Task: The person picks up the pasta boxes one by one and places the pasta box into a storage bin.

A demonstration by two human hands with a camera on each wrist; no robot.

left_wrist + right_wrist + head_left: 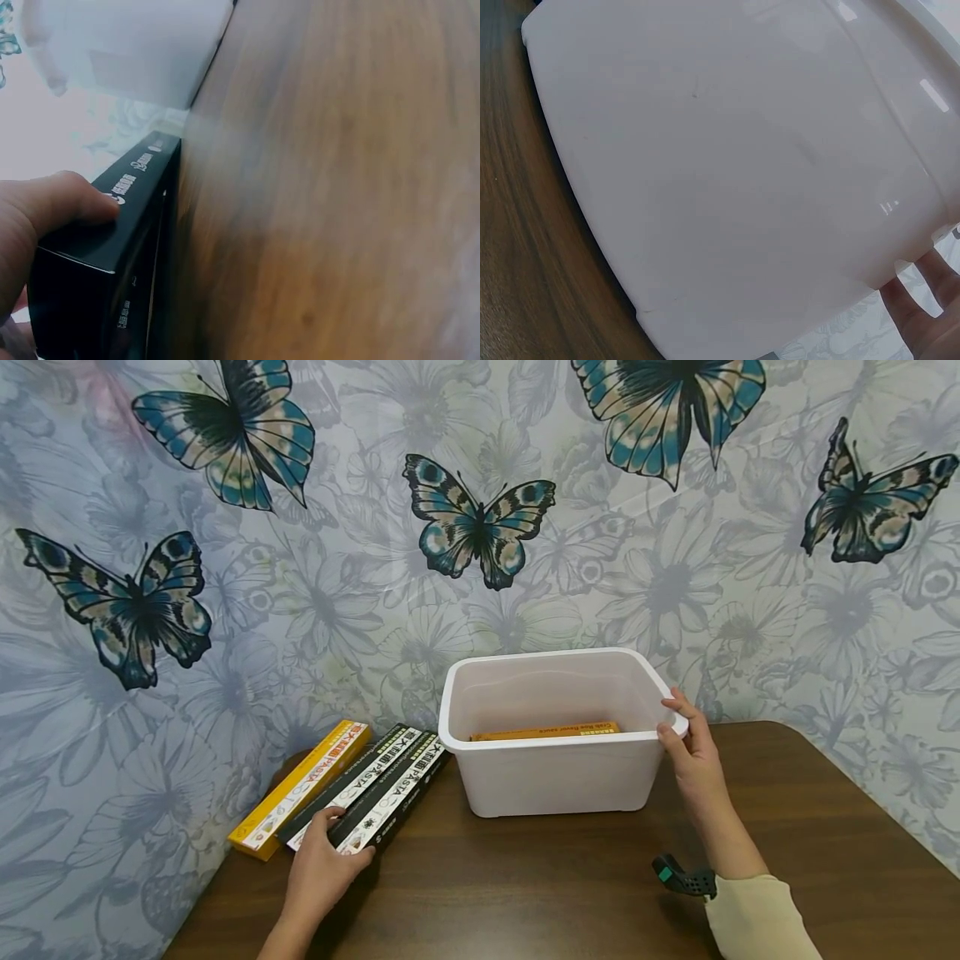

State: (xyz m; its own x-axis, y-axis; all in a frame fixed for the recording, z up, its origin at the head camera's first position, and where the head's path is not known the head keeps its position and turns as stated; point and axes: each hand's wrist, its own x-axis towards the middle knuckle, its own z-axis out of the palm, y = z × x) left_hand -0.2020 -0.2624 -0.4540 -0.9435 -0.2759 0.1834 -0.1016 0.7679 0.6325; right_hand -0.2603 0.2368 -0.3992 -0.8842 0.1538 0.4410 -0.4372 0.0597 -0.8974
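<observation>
Pale sleeve (759, 920) over brown table (517, 893), white tub (555, 778), butterfly-print backdrop (322, 602)

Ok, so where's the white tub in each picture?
Head: the white tub is a bit right of the middle and lower down.
Left wrist: the white tub is at the upper left, only partly showing.
Right wrist: the white tub fills most of the picture.
Shared landmark: the brown table, seen in all three.

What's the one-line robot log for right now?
left hand: grips black pasta box | right hand: holds white bin | inside bin: yellow box
</observation>
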